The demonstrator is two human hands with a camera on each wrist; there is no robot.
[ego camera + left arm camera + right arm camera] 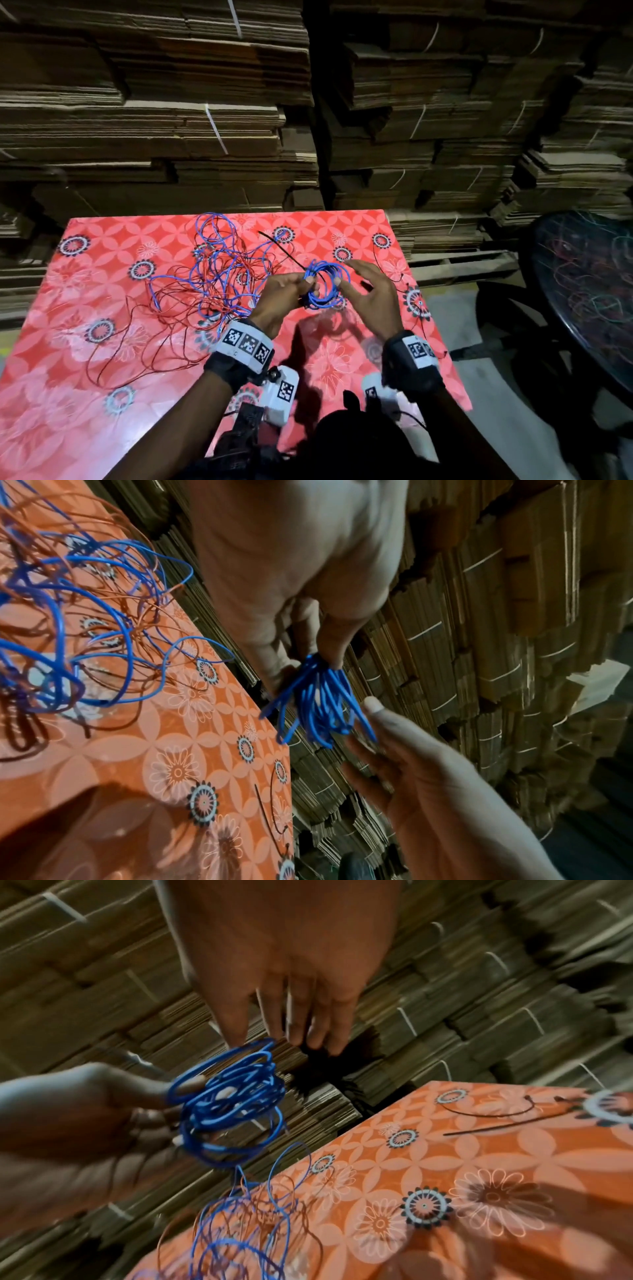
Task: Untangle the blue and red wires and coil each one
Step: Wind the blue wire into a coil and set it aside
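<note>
A small coil of blue wire (327, 286) (318, 704) (226, 1104) is held above the table, pinched at its left side by my left hand (291, 294) (301, 588) (85, 1102). From the coil the blue wire runs down into a loose tangle of blue and red wire (222, 270) (68, 615) (246, 1226) lying left of my hands. Thin red wire loops (137, 342) spread toward the table's left front. My right hand (373, 298) (428, 777) (284, 961) is beside the coil's right side with straight, spread fingers, touching it lightly and gripping nothing.
The table (102, 411) wears a red flowered cloth. A black zip tie (281, 251) (507, 1123) lies behind the coil, another near the right edge (376, 260). Strapped cardboard stacks (171, 102) rise behind the table. A dark round table (589, 291) stands at right.
</note>
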